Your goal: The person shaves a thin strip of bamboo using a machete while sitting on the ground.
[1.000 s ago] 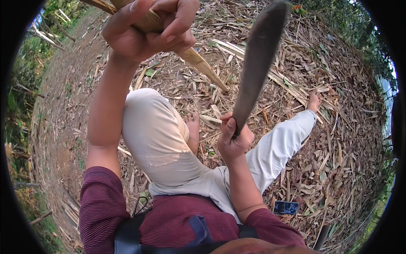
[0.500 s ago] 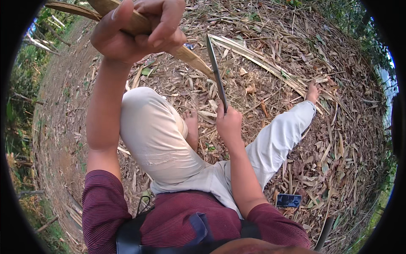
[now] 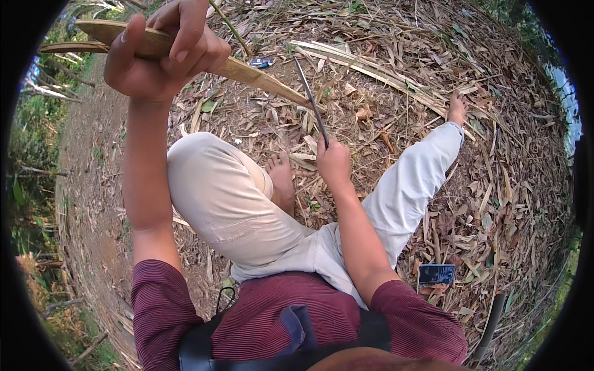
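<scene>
My left hand (image 3: 167,52), raised at the upper left, is closed around a long split strip of bamboo or wood (image 3: 260,79). The strip slants down to the right, and its other end sticks out past my thumb, where a thinner split piece lies beside it. My right hand (image 3: 334,162) grips a long, dark-bladed knife (image 3: 312,99) low down, with its handle mostly hidden in my fingers. The blade points up and away, and it meets the strip near the strip's lower end.
Long pale split strips (image 3: 377,73) lie on the leaf-littered ground beyond the knife, reaching my right foot (image 3: 456,108). A dark phone (image 3: 436,274) rests right of my hip, near a dark rod (image 3: 492,324). A small blue packet (image 3: 261,62) lies beyond the strip.
My left hand has moved left and slightly down with the strip, which now lies flatter. The knife's blade has tilted and shifted a little left, still against the strip's lower end.
</scene>
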Demonstrator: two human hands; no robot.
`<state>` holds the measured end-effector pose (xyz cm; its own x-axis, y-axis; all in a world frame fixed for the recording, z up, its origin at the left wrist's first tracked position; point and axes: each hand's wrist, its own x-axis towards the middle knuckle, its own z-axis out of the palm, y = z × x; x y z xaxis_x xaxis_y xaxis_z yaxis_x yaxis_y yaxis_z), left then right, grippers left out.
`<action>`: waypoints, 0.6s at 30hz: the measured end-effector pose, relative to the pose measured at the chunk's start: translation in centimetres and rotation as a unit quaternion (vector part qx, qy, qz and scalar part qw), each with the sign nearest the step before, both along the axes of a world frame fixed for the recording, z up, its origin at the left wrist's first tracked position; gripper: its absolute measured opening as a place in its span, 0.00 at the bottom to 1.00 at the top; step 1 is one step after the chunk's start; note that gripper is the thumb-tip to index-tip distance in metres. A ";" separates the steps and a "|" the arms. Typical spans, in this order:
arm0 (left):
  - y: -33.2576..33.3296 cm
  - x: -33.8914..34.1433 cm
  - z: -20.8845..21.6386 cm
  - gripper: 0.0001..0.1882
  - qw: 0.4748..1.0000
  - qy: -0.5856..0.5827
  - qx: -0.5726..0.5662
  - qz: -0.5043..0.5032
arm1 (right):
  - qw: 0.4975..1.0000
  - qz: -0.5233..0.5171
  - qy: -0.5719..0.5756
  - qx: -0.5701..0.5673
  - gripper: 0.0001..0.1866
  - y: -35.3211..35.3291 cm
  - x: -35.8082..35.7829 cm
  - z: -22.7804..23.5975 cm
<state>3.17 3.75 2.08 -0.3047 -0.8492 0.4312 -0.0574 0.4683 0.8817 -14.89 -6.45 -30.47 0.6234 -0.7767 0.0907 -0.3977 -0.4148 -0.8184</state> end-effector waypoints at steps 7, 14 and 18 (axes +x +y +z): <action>0.2 0.5 -0.3 0.24 1.000 0.007 -0.015 0.012 | 0.971 0.035 -0.225 -0.072 0.09 2.7 -0.8 2.5; 0.1 -0.2 -0.2 0.23 0.999 0.020 -0.001 0.042 | 0.988 -0.088 0.075 0.106 0.21 1.1 0.4 -8.9; 0.5 -0.2 0.0 0.22 0.998 0.046 -0.009 0.028 | 0.988 -0.053 -0.026 0.140 0.19 2.8 0.9 -3.4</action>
<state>3.01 4.22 2.13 -0.2158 -0.8552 0.4712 -0.0019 0.4829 0.8757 -14.02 -3.70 -33.85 0.5367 -0.8368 -0.1082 -0.3816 -0.1263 -0.9157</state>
